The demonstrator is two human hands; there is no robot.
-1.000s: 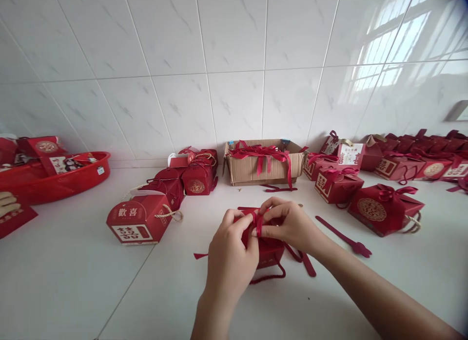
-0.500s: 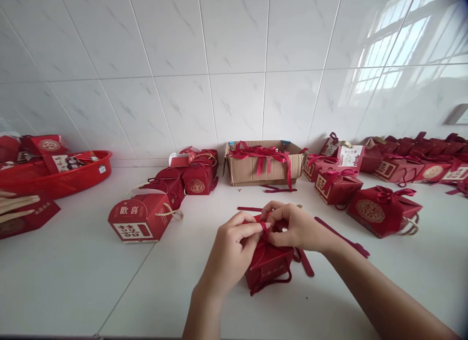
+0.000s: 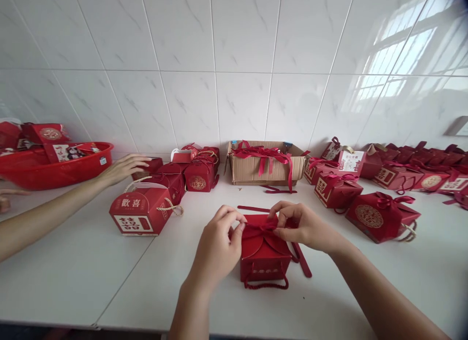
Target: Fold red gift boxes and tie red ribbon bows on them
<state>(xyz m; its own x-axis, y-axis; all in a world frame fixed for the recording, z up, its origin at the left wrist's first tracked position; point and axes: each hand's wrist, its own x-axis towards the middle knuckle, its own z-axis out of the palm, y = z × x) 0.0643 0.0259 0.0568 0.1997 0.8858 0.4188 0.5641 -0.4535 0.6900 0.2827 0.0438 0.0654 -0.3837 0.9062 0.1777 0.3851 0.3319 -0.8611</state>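
A red gift box (image 3: pixel 265 259) with a rope handle at its front stands on the white table before me. Across its folded top runs a dark red ribbon (image 3: pixel 263 229), knotted near the middle. My left hand (image 3: pixel 221 242) pinches the ribbon at the box's left side. On the other side my right hand (image 3: pixel 305 228) has thumb and fingers closed on the ribbon too. A loose strip of ribbon (image 3: pixel 302 262) lies beside the box on the right.
Behind stands a cardboard carton (image 3: pixel 260 172) draped with ribbons. A box with a beige cord (image 3: pixel 141 211) sits left; ribboned boxes (image 3: pixel 382 216) line the right. At far left, a co-worker's hand (image 3: pixel 126 167) reaches past a red basin (image 3: pixel 54 172) to a box.
My hands have moved apart, drawing the ribbon sideways across the box top. The co-worker's arm has reached right, setting a red box beside the row at the back.
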